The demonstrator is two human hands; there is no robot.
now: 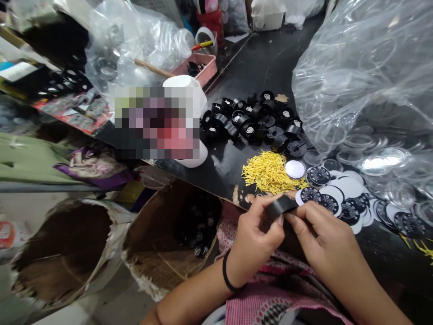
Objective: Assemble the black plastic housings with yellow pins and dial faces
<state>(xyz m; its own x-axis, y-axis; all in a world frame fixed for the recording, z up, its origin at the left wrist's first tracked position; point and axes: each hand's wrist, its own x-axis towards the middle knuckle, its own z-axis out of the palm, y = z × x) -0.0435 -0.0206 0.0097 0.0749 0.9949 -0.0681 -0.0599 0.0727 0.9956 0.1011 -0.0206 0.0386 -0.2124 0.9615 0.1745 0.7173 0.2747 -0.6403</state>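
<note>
Both hands meet at the near edge of the dark table around a round black housing (280,206). My left hand (257,230), with a black band at its wrist, pinches the housing from the left. My right hand (316,232) presses thumb and forefinger on its right side. Just beyond lies a heap of thin yellow pointers (269,171), and a white disc (295,169) sits beside it. Black printed dials (348,212) and white discs are spread to the right of my right hand. The housing's inside is turned away from view.
Several black housings (240,118) are piled mid-table. Clear rings (389,162) and a big plastic bag (365,67) fill the right. A pink tray (206,67) stands farther back. Two open drums (130,239) (64,248) stand below the table at left.
</note>
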